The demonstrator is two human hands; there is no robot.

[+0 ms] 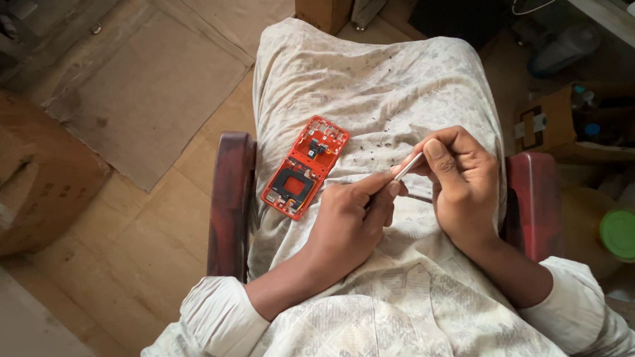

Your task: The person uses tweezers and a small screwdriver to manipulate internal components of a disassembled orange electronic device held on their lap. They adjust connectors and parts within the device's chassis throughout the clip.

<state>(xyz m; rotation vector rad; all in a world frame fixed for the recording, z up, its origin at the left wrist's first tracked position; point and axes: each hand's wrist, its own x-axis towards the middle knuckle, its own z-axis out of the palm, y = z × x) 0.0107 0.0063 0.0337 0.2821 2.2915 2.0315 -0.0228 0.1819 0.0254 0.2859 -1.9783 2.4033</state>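
Currently mid-handling: both hands, left hand (348, 225) and right hand (459, 177), pinch a thin pale strip (409, 167) between closed fingertips over the lap, red phone frame (305, 166) lying apart on the cloth; next move likely needs a steady two-finger grip.

Wooden plank floor (145, 216), flattened cardboard sheet (149, 86) on it. Dark red chair arms (229, 201). Cardboard box (18, 174) left, open box (596, 127) right, green-lidded jar (625, 234). Dim light.
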